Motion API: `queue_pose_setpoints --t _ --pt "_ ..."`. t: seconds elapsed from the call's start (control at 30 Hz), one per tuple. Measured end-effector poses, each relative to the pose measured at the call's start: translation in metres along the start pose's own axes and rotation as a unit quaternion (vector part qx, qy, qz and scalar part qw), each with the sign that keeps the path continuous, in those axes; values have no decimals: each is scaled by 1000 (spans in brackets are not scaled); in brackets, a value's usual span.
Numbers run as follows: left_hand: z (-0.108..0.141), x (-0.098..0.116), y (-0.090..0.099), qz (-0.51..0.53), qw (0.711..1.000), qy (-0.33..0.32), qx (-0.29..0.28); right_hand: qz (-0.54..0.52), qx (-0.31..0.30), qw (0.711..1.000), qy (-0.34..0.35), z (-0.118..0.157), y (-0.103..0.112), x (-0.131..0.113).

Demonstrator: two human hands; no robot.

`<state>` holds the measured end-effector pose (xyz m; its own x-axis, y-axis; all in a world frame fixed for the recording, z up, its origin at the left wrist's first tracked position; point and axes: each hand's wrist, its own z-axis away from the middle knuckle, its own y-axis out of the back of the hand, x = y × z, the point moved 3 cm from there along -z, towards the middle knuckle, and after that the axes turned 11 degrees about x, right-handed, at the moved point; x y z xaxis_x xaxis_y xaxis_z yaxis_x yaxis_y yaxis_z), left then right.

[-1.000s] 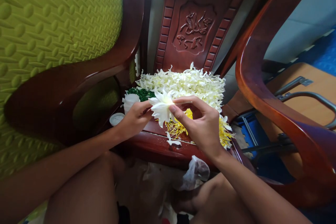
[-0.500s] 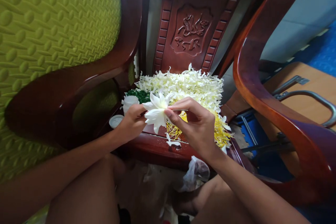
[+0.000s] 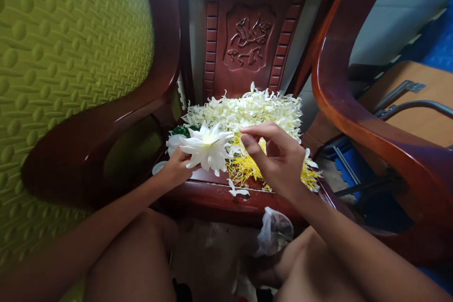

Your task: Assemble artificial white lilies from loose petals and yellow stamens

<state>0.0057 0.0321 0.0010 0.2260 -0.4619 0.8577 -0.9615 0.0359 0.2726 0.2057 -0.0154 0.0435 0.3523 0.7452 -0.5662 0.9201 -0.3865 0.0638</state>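
Note:
My left hand grips a white artificial-looking flower from behind, its layered petals facing up and toward me. A short thin wire-like piece stands out at the flower's centre. Just right of the flower is my right hand, thumb and forefinger apart with nothing visible between them. Beneath it lies a bunch of thin yellow stamens. Behind both hands spreads a large heap of white petal pieces. One loose white petal piece rests at the seat's front edge.
Everything lies on a dark red wooden chair seat between curved armrests. At the left are a white cup, a green bundle and a small white lid. A clear plastic bag sits below the seat.
My right hand has let go at the flower's centre and drawn back to the right, its fingers parting. The flower in my left hand has turned to face more upward.

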Motion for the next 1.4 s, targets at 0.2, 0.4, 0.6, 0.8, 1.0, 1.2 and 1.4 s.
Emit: queue_pose_setpoints --t 0.2,0.4,0.6,0.8,1.0,1.2,1.4 --pt "1 0 -9 16 998 0 -69 -24 -113 987 110 -1 -6 -3" --pt "2 13 -16 31 996 -20 -81 -42 -120 989 77 1 -7 -4" --pt "9 26 -16 54 993 -71 -82 -105 -138 985 12 4 -8 -2" --pt "11 28 -17 56 989 -101 -90 -143 -166 974 -57 11 -10 7" --pt "5 19 -25 31 994 -53 -93 -122 -131 983 -45 2 -1 7" --pt "0 14 -29 36 992 -67 -101 -134 -130 981 -45 -8 21 15" --pt "-3 9 -27 33 987 -113 -108 -204 -201 891 -353 15 7 35"
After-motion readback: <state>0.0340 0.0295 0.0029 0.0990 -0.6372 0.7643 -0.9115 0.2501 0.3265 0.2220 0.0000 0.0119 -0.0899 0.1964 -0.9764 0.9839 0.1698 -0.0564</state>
